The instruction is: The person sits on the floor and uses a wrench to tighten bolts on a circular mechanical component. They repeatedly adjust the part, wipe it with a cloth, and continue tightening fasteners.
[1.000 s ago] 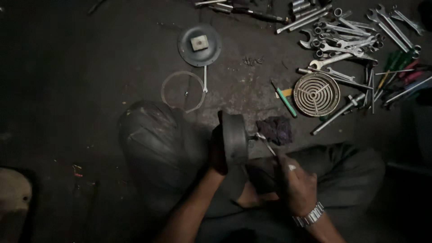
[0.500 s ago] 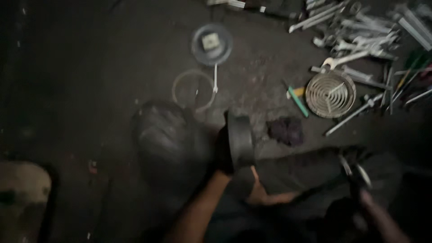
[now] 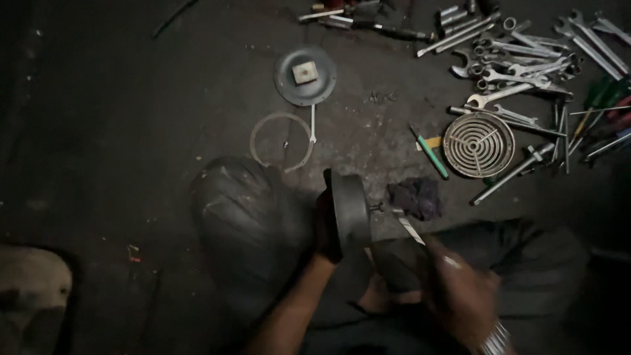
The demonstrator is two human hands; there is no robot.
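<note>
1. My left hand [image 3: 325, 227] is clamped on the rim of a dark round metal disc [image 3: 350, 212], held upright on edge above my lap, between my knees. A short stud [image 3: 376, 207] sticks out of the face that points to my right.
2. My right hand [image 3: 460, 296] is closed round a thin flat-bladed tool [image 3: 409, 228]; its pale tip points up at the stud, just beside it. I cannot tell whether tip and stud touch.
3. On the floor [image 3: 118, 131] past the disc: a dark purple rag [image 3: 414, 197] just beside it, a green-handled screwdriver [image 3: 430, 152], and a round spiral metal grille [image 3: 478, 144].
4. Farther off lie a thin wire ring [image 3: 281, 141], a round plate [image 3: 305, 76] with a square block at its centre, and a pile of spanners [image 3: 519, 62] at the upper right.
5. Risk, as I judge it: the disc is gripped at one edge only, so a sideways push from the blade could twist it out of my left hand.
6. Risk: the light is poor and the tip narrow; if it slips off the stud it could run toward my left fingers.
7. Risk: any small part that comes off could vanish on the dark, cluttered floor.
</note>
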